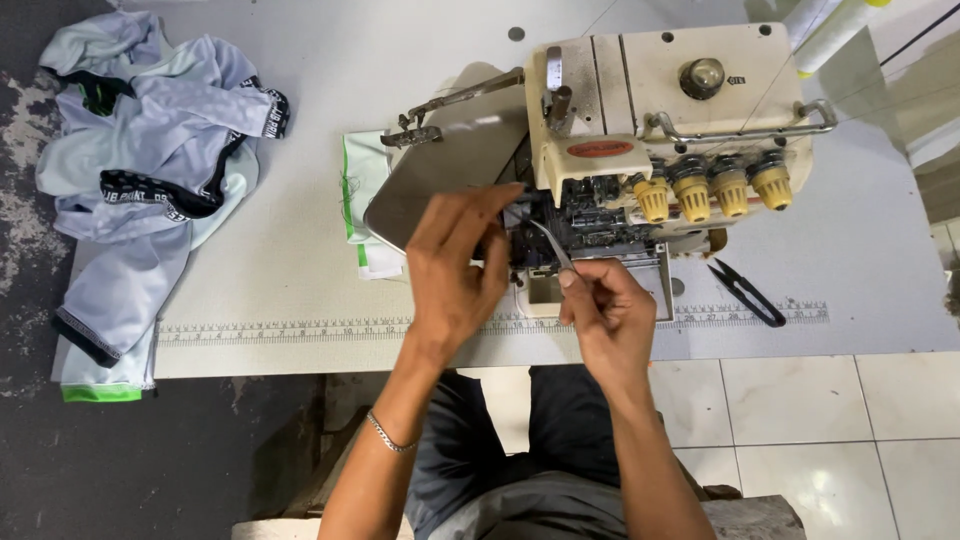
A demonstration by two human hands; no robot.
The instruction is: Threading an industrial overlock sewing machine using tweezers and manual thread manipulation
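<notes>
From above, the right hand (612,312) pinches tweezers (551,244) into the serger (640,160) on the table (300,270), the left hand (455,265) closed on its front, so threading looks underway, and the next move needs a steady tip.

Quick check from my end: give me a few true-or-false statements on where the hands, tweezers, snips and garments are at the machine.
1. The right hand holds thin metal tweezers pointed into the cream overlock sewing machine. True.
2. The left hand rests on the pile of pale grey garments. False: it is up at the machine's front; the pile lies apart at the table's left end.
3. The black thread snips lie on the table right of the machine. True.
4. The machine has four blue tension knobs. False: the knobs are yellow.
</notes>
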